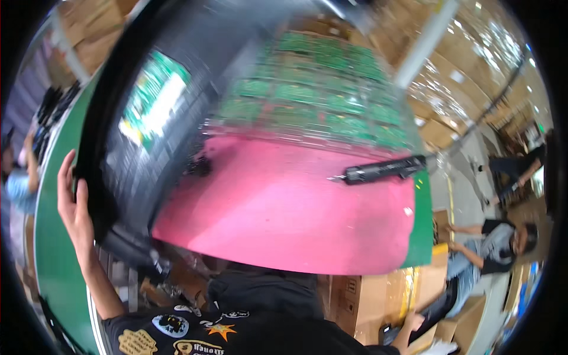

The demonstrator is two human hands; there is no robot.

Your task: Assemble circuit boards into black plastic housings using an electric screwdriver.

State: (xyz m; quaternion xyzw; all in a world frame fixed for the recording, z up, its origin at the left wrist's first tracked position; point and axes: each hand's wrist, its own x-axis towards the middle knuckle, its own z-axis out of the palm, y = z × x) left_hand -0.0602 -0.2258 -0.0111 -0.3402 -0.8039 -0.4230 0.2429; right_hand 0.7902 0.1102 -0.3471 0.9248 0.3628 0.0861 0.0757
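panel handling, apparently: left hand (77,210) at edge of tilted black panel (202,74), fingers straight, grip unclear. right hand (413,322): can't tell hold. next move likely needs steady support.

Your bench carries a pink mat (296,225), its surface bearing small dark marks; a green bench top (421,242) shows beyond the mat's right edge. On your left, a second stretch of green surface (53,248) curves along the rim, with blurred dark items (52,106) at its far part. Beyond it, you have a person in a light blue top (21,189). Cartons (94,32) are stacked at upper left. At upper right, note cartons under clear, shiny wrap (461,94) beside a slanting pale post (426,44). To your right, a co-worker in a black-and-grey top (499,244) is near a yellow floor line (450,192).
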